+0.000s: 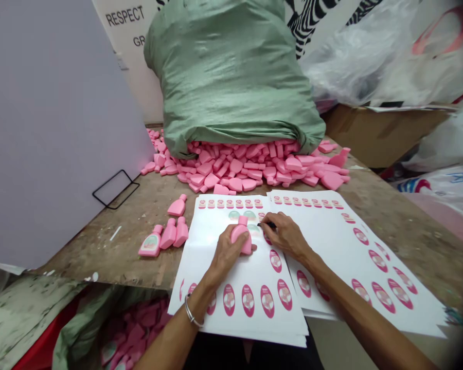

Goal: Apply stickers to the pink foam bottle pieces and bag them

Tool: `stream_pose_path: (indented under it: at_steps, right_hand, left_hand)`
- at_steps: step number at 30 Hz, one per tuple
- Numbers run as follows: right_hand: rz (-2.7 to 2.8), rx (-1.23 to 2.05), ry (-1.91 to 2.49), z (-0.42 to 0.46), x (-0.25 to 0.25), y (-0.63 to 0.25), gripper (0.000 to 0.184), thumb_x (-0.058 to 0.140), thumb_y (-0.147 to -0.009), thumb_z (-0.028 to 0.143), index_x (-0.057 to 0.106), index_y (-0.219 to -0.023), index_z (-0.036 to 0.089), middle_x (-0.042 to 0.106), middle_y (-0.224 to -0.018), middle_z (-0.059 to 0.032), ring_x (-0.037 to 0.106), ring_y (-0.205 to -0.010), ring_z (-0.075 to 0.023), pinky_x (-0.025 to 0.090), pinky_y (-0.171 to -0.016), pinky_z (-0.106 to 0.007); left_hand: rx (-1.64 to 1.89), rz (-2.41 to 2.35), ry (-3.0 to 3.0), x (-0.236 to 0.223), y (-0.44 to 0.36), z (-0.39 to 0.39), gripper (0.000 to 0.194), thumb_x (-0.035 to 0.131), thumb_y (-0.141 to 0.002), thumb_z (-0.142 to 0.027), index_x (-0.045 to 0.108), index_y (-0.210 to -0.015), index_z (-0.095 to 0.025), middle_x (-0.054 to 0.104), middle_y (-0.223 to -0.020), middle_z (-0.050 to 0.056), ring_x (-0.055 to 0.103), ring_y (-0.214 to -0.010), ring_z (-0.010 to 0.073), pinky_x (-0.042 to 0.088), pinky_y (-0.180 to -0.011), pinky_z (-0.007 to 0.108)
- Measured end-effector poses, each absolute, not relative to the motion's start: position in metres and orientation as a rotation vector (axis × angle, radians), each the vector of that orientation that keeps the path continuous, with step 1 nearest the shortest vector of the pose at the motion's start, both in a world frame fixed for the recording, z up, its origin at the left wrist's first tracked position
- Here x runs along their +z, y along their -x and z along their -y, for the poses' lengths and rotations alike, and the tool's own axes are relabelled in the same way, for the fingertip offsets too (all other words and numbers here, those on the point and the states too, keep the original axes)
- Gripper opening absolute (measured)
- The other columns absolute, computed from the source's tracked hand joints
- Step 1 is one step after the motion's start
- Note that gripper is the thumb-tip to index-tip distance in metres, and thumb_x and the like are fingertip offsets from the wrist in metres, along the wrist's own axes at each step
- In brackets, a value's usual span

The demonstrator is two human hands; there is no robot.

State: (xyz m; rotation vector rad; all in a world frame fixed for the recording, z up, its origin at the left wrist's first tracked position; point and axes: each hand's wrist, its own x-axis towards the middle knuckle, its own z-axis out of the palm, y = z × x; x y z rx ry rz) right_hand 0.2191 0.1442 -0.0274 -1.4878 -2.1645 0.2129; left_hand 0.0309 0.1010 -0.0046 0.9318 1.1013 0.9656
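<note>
My left hand [231, 245] is closed around a small pink plastic bottle [242, 234], held upright with its cap up, over a white sticker sheet [231, 264]. Just to the right, my right hand [285, 234] pinches a small dark pointed tool [270, 224]; its exact kind is hidden by the fingers. The tip is beside a pale green oval sticker [253, 229] on the sheet. Several pink oval stickers [247, 300] line the lower part. A second sticker sheet [324, 246] lies to the right, partly under my right forearm.
Pink bottles [235, 167] spill from a large green sack [231, 72] at the back. Left of the sheets stand several bottles, one bearing a green label [150, 242]. A black wire stand [116, 189] lies by a pale panel [57, 128]. A cardboard box [386, 131] is at right.
</note>
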Motion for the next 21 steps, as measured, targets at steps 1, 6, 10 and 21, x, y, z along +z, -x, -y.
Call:
stream_pose_path:
  at_steps: [1,6,10,21]
  right_hand:
    - [2.158,0.217,1.494,-0.145,-0.028,-0.219,0.011,0.049,-0.087,0.029,0.057,-0.081,0.023,0.066,-0.079,-0.0025,0.054,-0.075,-0.0195,0.037,-0.071,-0.031]
    - [2.169,0.105,1.498,-0.146,-0.03,-0.214,0.017,0.056,-0.085,0.038,0.057,-0.082,0.021,0.066,-0.08,-0.0047,0.054,-0.076,-0.0207,0.037,-0.072,-0.032]
    - [2.201,0.034,1.392,-0.143,-0.027,-0.211,0.021,0.051,-0.089,0.038,0.058,-0.083,0.02,0.067,-0.082,-0.006,0.053,-0.077,-0.0199,0.035,-0.072,-0.032]
    - [2.202,0.153,1.432,-0.148,-0.034,-0.221,0.015,0.048,-0.09,0.031,0.057,-0.082,0.021,0.066,-0.079,-0.0033,0.053,-0.076,-0.0192,0.034,-0.071,-0.031]
  left_hand:
    - [0.965,-1.095,-0.935,-0.004,-0.031,-0.101,0.037,0.065,-0.08,-0.04,0.051,-0.104,-0.015,0.061,-0.083,0.004,0.071,-0.072,0.0212,0.055,-0.065,0.03]
    - [0.962,-1.084,-0.963,-0.002,-0.031,-0.101,0.035,0.064,-0.08,-0.04,0.051,-0.102,-0.015,0.06,-0.082,0.003,0.071,-0.07,0.0199,0.053,-0.063,0.026]
    - [0.951,-1.096,-0.949,0.0,-0.031,-0.1,0.036,0.064,-0.081,-0.04,0.052,-0.103,-0.015,0.064,-0.082,0.005,0.071,-0.072,0.0203,0.054,-0.066,0.028]
    - [0.945,-1.094,-0.96,-0.002,-0.029,-0.1,0.038,0.063,-0.081,-0.042,0.051,-0.105,-0.015,0.065,-0.079,0.005,0.072,-0.076,0.0219,0.054,-0.067,0.028]
